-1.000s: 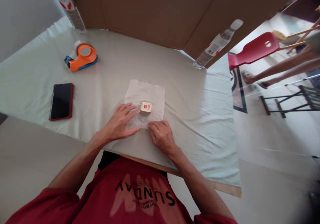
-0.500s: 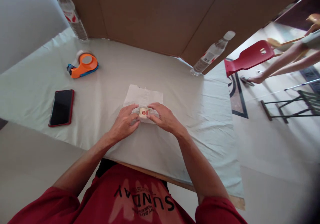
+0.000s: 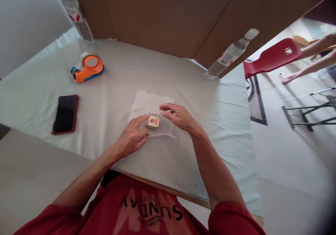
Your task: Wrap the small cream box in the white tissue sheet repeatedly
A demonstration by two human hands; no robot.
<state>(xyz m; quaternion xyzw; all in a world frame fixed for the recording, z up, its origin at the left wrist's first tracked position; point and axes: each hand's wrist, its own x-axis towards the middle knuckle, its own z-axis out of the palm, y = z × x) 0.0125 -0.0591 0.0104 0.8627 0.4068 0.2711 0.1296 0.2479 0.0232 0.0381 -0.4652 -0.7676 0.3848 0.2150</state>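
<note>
A small cream-coloured box with red print on top lies on a whitish, translucent wrapping sheet, which looks like bubble wrap or foam. My left hand rests at the box's left side, fingers apart, with the index fingertip at its upper left corner. To the upper right of the box, my right hand hovers over the sheet, its fingers apart and curved, holding nothing.
On the cloth-covered table are a phone, an orange tape dispenser and two water bottles, a left one and a right one. A cardboard panel stands behind. A red chair and a person's legs are at right.
My right hand has lifted off the box toward the upper right. The sheet around the box now lies flatter, with its near edge showing. The person at right has moved.
</note>
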